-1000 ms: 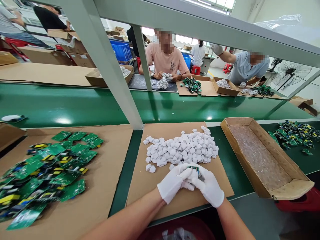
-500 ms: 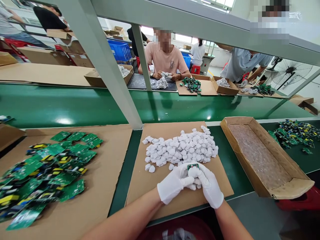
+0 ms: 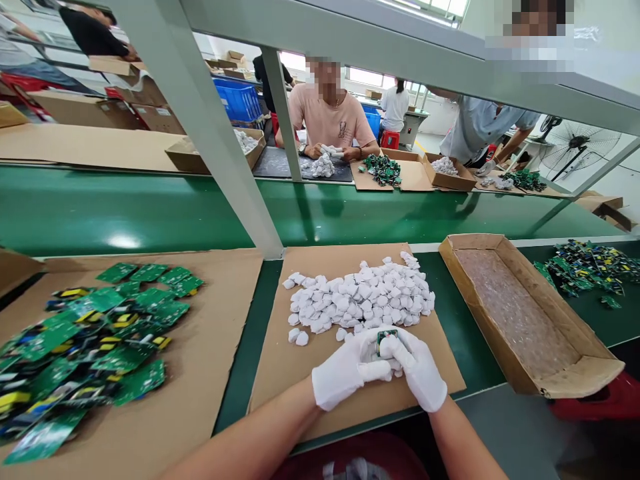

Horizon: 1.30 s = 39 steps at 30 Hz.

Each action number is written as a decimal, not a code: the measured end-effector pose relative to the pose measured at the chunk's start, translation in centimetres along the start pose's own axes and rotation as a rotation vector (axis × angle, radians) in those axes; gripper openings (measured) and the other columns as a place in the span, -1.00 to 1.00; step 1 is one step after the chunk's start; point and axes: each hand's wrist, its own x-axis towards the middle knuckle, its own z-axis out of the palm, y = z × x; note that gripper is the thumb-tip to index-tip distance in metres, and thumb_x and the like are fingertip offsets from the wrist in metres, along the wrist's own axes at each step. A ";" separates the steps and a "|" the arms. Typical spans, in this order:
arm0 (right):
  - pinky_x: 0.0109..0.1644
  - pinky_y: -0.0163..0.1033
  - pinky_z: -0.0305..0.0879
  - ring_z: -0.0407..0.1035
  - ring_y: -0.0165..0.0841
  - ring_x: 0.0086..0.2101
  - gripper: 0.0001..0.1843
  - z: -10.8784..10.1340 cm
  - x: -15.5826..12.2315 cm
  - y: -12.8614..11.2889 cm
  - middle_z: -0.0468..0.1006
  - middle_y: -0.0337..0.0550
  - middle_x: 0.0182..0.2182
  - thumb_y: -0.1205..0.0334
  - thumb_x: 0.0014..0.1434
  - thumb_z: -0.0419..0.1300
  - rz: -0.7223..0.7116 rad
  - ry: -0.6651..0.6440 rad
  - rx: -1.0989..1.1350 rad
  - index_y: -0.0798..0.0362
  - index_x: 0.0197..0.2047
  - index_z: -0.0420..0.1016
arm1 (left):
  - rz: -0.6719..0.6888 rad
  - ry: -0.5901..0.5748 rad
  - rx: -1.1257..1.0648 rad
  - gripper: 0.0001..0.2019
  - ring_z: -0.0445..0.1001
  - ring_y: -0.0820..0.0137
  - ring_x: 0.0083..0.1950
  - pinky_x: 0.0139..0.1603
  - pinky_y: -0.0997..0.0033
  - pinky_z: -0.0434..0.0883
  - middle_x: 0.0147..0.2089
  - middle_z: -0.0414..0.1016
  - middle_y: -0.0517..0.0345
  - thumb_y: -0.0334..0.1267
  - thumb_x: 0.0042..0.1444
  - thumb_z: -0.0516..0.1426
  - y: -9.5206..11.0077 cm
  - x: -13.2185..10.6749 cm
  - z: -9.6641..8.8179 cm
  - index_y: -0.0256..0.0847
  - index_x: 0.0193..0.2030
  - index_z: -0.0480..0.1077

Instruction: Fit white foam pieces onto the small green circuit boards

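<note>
L hand [image 3: 345, 370] & R hand [image 3: 419, 373], both in white gloves, are meeting over the near part of a cardboard sheet [image 3: 283, 393], together clasping one small PCB [image 3: 387, 335]. PCB is sitting betw. the gloved fingers, its green face partly showing at the top, the rest hiding behind the gloves; can't tell whether a white pc. is also being held there. Just beyond the hands, a heap of small white pcs. [image 3: 365, 293] is lying on the same sheet, a few loose ones straying at its L edge & near the L glove. Over on the L, a big pile of green PCBs [image 3: 125, 333] w/ yellow, blue & blk parts is covering much of another cardboard sheet [image 3: 225, 313]. To the R, an open cardboard tray [image 3: 583, 380] is standing at a slant, clear plastic-looking stuff lining its bottom; past it a 2nd PCB pile [image 3: 585, 267] is resting on the dk green tabletop. Behind all this a shiny green strip [image 3: 210, 213] is running across, w/ a pale grey post [image 3: 240, 167] slanting up in front. Opp. side: a co-worker in a pink shirt [image 3: 345, 117] is sitting w/ both hands at a small white heap [image 3: 324, 167], a small PCB heap [image 3: 383, 170] lying alongside.
</note>
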 end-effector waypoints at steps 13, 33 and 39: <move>-0.30 -0.33 0.29 0.34 -0.37 -0.38 -0.64 0.5 0.0 -0.6 0.50 -0.22 -0.42 -0.02 0.22 0.02 -0.057 0.028 0.007 0.07 -0.27 0.49 | -0.112 0.099 -0.069 -0.67 0.49 0.41 -0.33 -0.38 0.52 0.37 -0.33 0.47 0.04 -0.06 0.00 0.19 -0.1 0.1 -0.3 -0.28 -0.19 0.42; 0.02 -0.21 0.28 0.41 -0.23 -0.12 -0.53 0.4 -0.1 -0.4 0.57 -0.14 -0.15 -0.09 0.22 -0.01 -0.183 0.030 -0.083 0.01 -0.02 0.50 | -0.068 0.155 0.124 -0.67 0.45 0.43 -0.28 -0.39 0.56 0.36 -0.28 0.48 0.04 -0.06 0.01 0.18 -0.9 0.1 -0.4 -0.25 -0.18 0.39; 0.08 -0.16 0.24 0.38 -0.21 -0.06 -0.52 -0.2 -0.3 0.6 0.53 -0.11 -0.06 -0.11 0.19 0.04 -0.203 0.015 -0.047 0.00 0.01 0.47 | -0.033 0.103 0.134 -0.68 0.42 0.45 -0.34 -0.44 0.57 0.32 -0.36 0.43 0.11 -0.11 -0.09 0.26 -0.4 -0.1 0.1 -0.25 -0.26 0.38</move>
